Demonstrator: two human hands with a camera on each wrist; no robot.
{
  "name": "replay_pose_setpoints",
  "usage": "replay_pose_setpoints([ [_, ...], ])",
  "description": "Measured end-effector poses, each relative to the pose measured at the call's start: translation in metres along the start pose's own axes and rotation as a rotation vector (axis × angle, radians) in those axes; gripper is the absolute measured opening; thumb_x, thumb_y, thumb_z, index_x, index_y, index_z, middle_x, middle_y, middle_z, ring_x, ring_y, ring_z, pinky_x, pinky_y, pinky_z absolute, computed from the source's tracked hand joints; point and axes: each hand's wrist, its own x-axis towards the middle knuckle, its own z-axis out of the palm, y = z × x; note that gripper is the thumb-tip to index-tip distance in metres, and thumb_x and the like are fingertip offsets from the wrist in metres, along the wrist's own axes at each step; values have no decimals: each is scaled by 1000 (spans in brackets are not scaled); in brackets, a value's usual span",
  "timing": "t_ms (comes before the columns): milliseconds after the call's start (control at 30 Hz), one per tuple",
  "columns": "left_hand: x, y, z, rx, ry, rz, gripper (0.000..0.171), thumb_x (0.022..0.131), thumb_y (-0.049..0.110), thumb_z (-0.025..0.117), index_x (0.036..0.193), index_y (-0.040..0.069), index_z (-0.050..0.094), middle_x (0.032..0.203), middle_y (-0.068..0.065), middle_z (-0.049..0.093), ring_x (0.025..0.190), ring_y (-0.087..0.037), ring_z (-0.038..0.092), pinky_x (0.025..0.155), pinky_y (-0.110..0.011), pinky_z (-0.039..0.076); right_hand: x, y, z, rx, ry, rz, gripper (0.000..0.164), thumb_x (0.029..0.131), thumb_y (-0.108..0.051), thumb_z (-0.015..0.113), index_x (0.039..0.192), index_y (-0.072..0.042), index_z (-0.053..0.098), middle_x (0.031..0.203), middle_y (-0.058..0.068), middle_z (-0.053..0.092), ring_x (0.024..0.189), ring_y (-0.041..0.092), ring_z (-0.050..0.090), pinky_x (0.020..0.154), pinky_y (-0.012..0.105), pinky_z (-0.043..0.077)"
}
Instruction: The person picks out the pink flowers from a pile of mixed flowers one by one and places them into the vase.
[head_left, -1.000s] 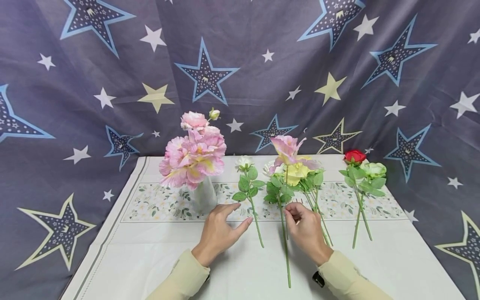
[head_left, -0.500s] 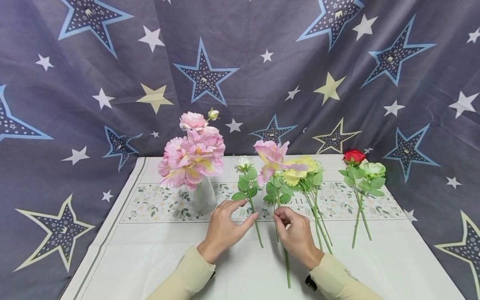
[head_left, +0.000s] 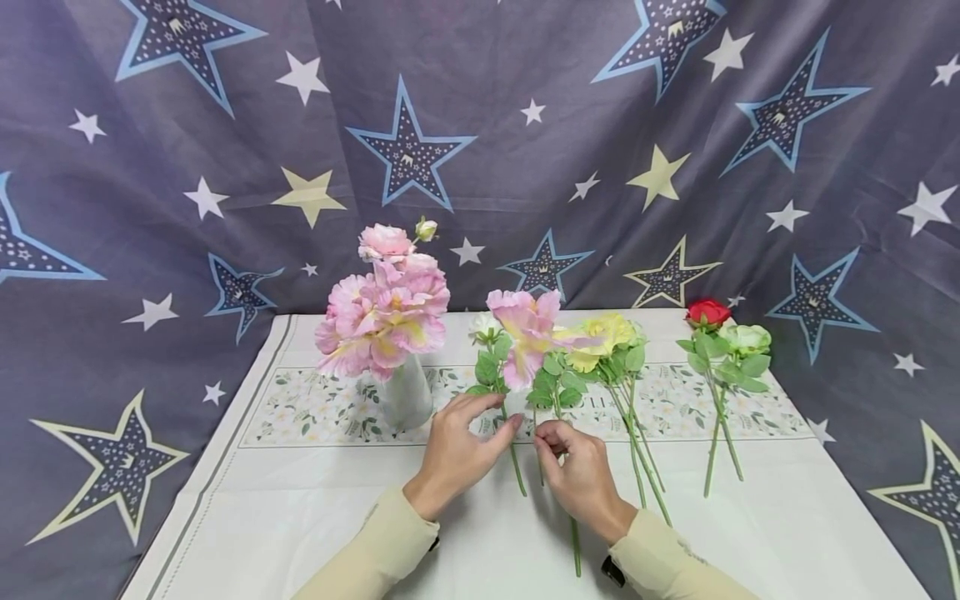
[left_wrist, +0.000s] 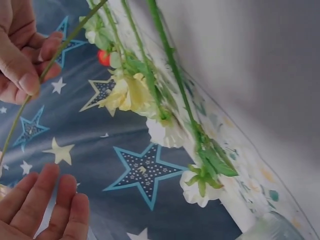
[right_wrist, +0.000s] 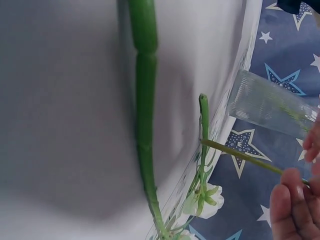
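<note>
My right hand [head_left: 577, 475] pinches the thin stem [right_wrist: 240, 156] of a pink flower with ruffled petals [head_left: 527, 327] between thumb and fingertips. The bloom is held up over the table and leans to the left. Just left of that stem is my left hand [head_left: 459, 450], fingers apart and holding nothing; the left wrist view shows its spread fingers [left_wrist: 45, 210] below the stem. A ribbed clear vase [head_left: 406, 398] stands farther left, bearing several pink blooms [head_left: 386, 312]. Behind the held flower, a white rose [head_left: 483, 325] lies on the table, partly covered by my left hand and the petals.
Right of the hands lie a yellow flower [head_left: 606, 335] and other leafy stems. Farther right, a red rose [head_left: 708, 313] and a pale green rose [head_left: 747, 339] cross stems. A star-patterned curtain [head_left: 480, 75] hangs behind the white tablecloth [head_left: 262, 517], which has a floral band.
My right hand has carried the pink flower leftward, its bloom tipping left and dropping slightly. My left hand has shifted a little to the right, staying spread.
</note>
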Motion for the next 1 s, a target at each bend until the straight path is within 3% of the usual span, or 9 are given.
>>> replay_pose_setpoints([
  [267, 9, 8, 3, -72, 50, 19, 13, 88, 22, 83, 90, 11, 76, 89, -2, 75, 85, -17, 70, 76, -35, 58, -2, -3, 6, 26, -24, 10, 19, 79, 14, 78, 90, 0, 70, 78, 5, 73, 65, 7, 67, 62, 11, 52],
  [400, 11, 9, 4, -113, 74, 9, 14, 86, 16, 83, 80, 12, 72, 84, -1, 74, 81, -17, 70, 70, -38, 58, -4, -5, 9, 31, -36, 13, 21, 79, 14, 78, 91, -1, 70, 79, 3, 74, 65, 7, 67, 63, 11, 53],
  [633, 14, 10, 4, -118, 107, 23, 9, 81, 6, 83, 87, 10, 78, 81, -1, 72, 77, -15, 69, 68, -33, 56, -4, -7, 11, 34, -47, 13, 21, 80, 12, 79, 91, -4, 70, 78, 2, 74, 66, 5, 67, 63, 11, 53],
  [1000, 18, 14, 3, -140, 120, 42, 11, 81, -1, 80, 86, 9, 79, 84, -2, 75, 77, -17, 71, 69, -30, 56, -4, -8, 12, 48, -81, 21, 19, 84, 10, 77, 92, -5, 70, 78, 5, 73, 68, 4, 67, 63, 11, 52],
])
